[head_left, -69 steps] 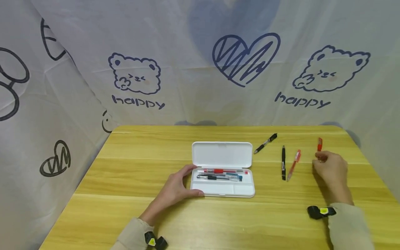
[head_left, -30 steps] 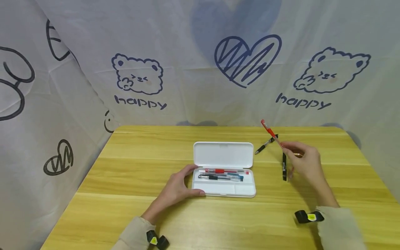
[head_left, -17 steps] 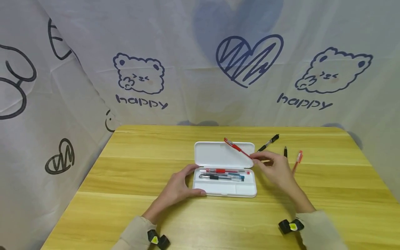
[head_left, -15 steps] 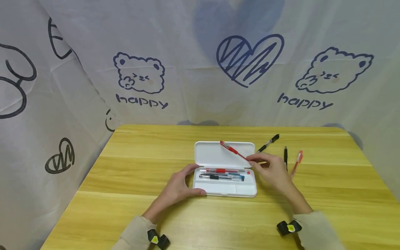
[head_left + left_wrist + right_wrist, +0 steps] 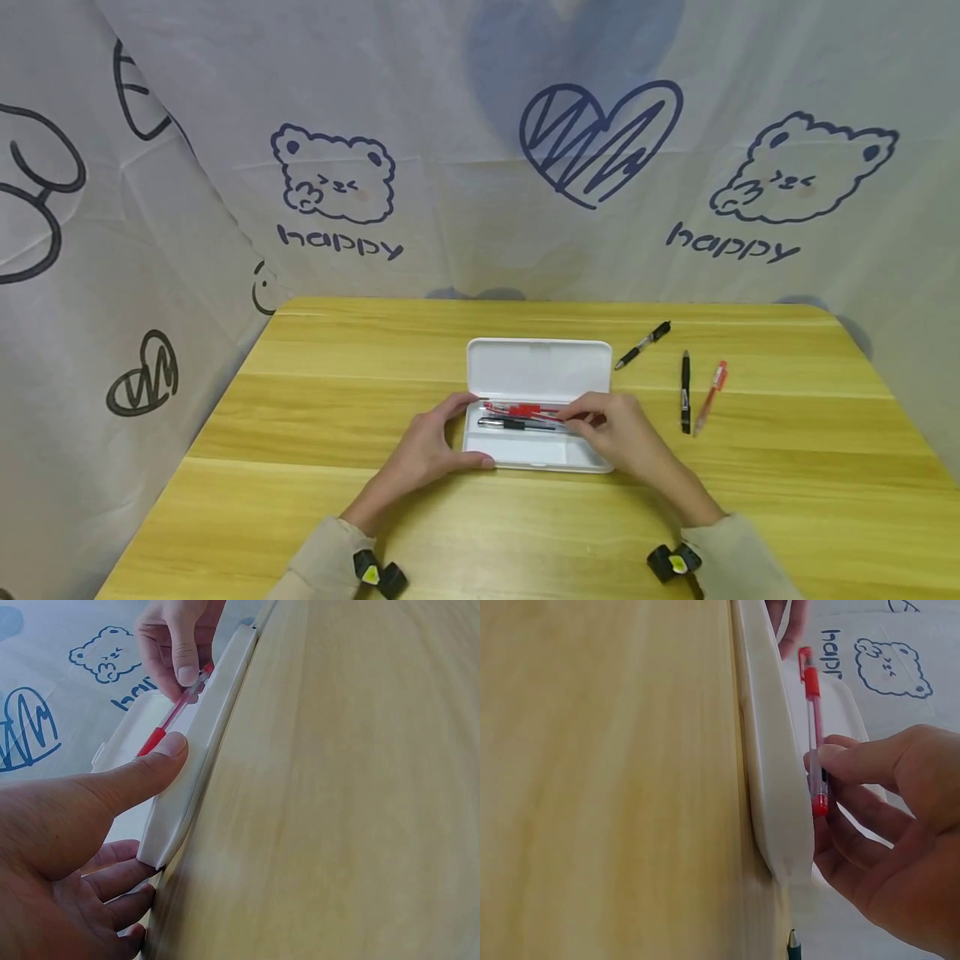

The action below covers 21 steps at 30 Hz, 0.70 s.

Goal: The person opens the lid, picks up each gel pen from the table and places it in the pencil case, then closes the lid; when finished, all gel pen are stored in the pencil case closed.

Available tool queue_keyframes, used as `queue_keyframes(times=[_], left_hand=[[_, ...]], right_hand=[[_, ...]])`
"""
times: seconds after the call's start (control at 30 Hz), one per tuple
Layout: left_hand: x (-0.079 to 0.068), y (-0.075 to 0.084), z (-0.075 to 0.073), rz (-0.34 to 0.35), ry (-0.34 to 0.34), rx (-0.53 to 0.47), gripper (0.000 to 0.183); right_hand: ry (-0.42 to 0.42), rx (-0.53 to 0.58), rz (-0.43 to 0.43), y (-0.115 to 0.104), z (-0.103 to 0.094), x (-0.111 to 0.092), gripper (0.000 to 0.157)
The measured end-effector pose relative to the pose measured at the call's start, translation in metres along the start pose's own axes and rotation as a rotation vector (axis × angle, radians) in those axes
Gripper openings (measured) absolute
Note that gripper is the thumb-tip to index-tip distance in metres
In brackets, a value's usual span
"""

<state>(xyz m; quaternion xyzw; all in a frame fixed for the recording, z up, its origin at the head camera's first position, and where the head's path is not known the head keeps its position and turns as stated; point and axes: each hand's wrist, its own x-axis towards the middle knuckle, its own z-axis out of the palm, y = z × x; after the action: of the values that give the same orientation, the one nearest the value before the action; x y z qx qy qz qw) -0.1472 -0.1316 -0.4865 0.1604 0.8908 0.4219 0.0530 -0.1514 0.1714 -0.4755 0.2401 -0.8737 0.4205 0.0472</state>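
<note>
An open white pencil case [image 5: 588, 454] lies on the table, its lid [image 5: 538, 367] folded back. My left hand [image 5: 426, 446] holds its left end, the thumb over the front edge in the left wrist view and the fingers around the end and back corner. My right hand [image 5: 611, 425] pinches a red pen [image 5: 815, 727] by its clear barrel, between thumb and fingers, low over the rear compartment. Its red grip overlaps another red pen in the head view. A black-grip pen [image 5: 502, 424] lies in that compartment; its right end is hidden by my right hand.
Right of the case lie a black-and-clear pen [image 5: 643, 345], a black pen [image 5: 686, 392] and a pink-red pen [image 5: 710, 398]. The wooden table [image 5: 315, 375] ends at a white printed cloth [image 5: 450, 208] at the back. The case's front compartments hold nothing visible.
My right hand has picked up the red pen at the far right, carried it left past the other loose pens and lowered it over the case. My left hand stays on the case.
</note>
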Motion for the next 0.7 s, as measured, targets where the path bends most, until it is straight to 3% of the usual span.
queue_keyframes(times=[0.37, 0.7], left_hand=[[0.0002, -0.0008, 0.0002, 0.008, 0.001, -0.007, 0.088], [-0.0004, -0.001, 0.0, 0.008, -0.003, -0.015, 0.088]], right_hand=[[-0.085, -0.102, -0.096, 0.0004, 0.0032, -0.0005, 0.017], [-0.112, -0.13, -0.06, -0.001, 0.0043, 0.0005, 0.02]])
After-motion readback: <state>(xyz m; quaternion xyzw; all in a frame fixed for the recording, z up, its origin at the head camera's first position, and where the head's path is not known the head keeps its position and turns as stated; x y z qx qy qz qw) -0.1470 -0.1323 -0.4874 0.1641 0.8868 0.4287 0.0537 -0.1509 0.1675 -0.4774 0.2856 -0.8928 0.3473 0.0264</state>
